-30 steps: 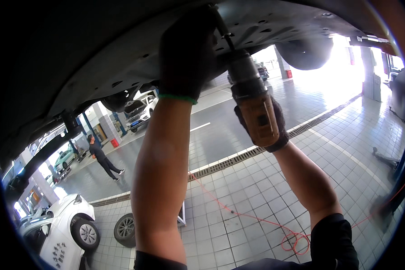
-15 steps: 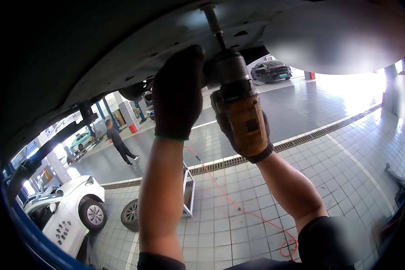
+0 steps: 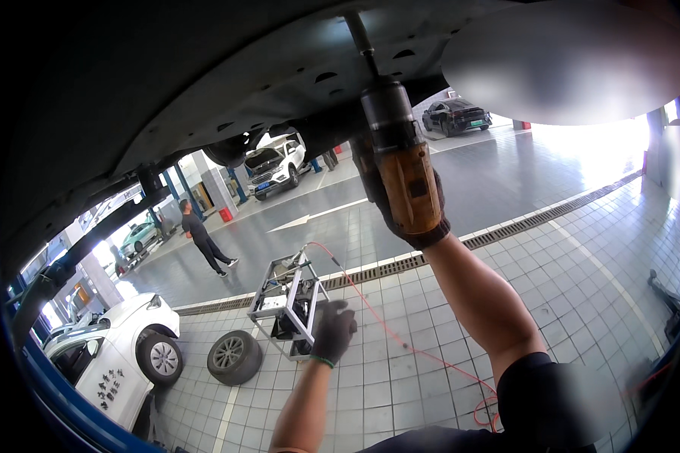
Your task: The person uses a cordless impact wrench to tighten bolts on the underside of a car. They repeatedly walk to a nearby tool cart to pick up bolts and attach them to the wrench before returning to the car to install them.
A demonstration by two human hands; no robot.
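Overhead, the dark underside panel (image 3: 295, 113) of a raised vehicle has several holes. A metal socket extension (image 3: 355, 32) runs from it down to an orange and black cordless power tool (image 3: 408, 189). My right hand (image 3: 381, 200), in a dark glove, grips that tool from behind, its fingers partly hidden by the body. My left hand (image 3: 332, 332), gloved with a green cuff, is low in the view with fingers apart and nothing in them, in front of a metal-framed cart (image 3: 279, 308).
A loose wheel (image 3: 233, 359) lies beside a white car (image 3: 128, 347). A person (image 3: 204, 238) in dark clothes stands across the drain grate (image 3: 378, 268). A red hose (image 3: 438, 362) crosses the tiles. Farther back are parked cars (image 3: 457, 117) and blue lift posts (image 3: 189, 189).
My left hand has dropped from beside the socket extension to low in the view, revealing the cart and a white car behind. My right hand still holds the tool upright at the underside.
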